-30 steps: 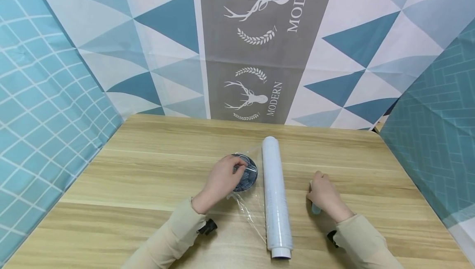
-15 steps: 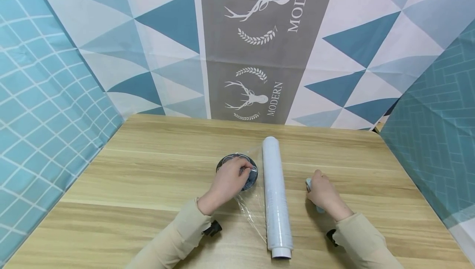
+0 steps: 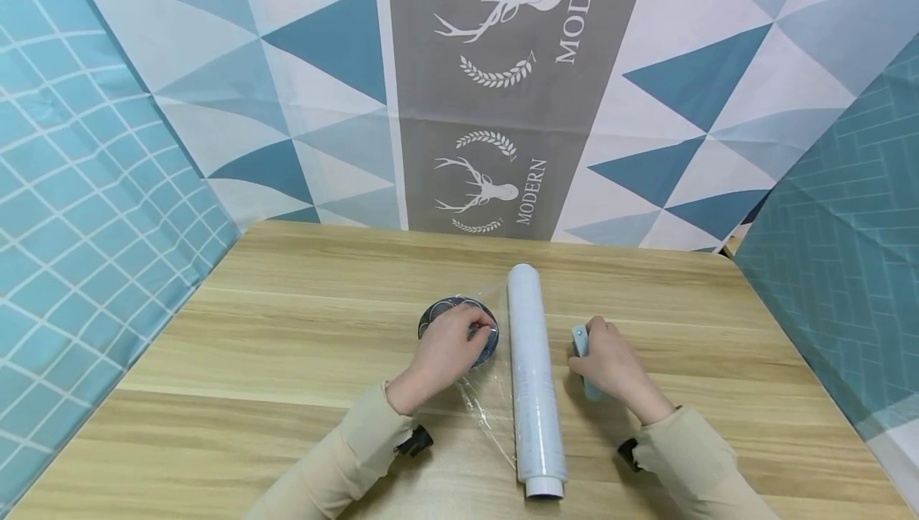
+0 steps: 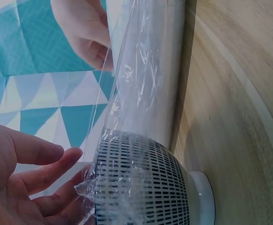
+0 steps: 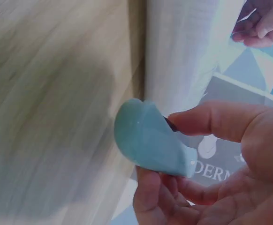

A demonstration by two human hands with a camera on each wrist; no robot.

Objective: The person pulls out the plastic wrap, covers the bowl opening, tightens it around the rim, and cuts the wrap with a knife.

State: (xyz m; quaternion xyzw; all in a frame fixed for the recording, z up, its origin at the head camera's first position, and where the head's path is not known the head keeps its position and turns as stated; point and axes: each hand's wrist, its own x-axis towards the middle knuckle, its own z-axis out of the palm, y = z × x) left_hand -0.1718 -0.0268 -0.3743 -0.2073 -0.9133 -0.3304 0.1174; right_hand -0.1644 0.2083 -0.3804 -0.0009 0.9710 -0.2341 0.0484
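Note:
My left hand (image 3: 447, 348) rests its fingers on the clear film stretched over a dark bowl (image 4: 136, 183). In the left wrist view its fingers are loosely bent, with the thumb and forefinger slightly apart. The bowl has a dashed outside and a white foot. Film (image 4: 141, 70) runs from the bowl to a long white roll of cling film (image 3: 533, 376) on its right. Right of the roll, my right hand (image 3: 610, 360) holds a pale teal tool that looks like a folding knife (image 5: 148, 136) between thumb and fingers; no bare blade shows.
The roll lies lengthwise on the wooden table (image 3: 273, 344), between both hands. Patterned cloths (image 3: 474, 105) hang behind the table and at both sides. Each wrist wears a small black camera.
My right hand has moved left toward the roll, bringing the knife with it and showing more of its end. The left hand has shifted slightly right over the bowl, uncovering its left rim.

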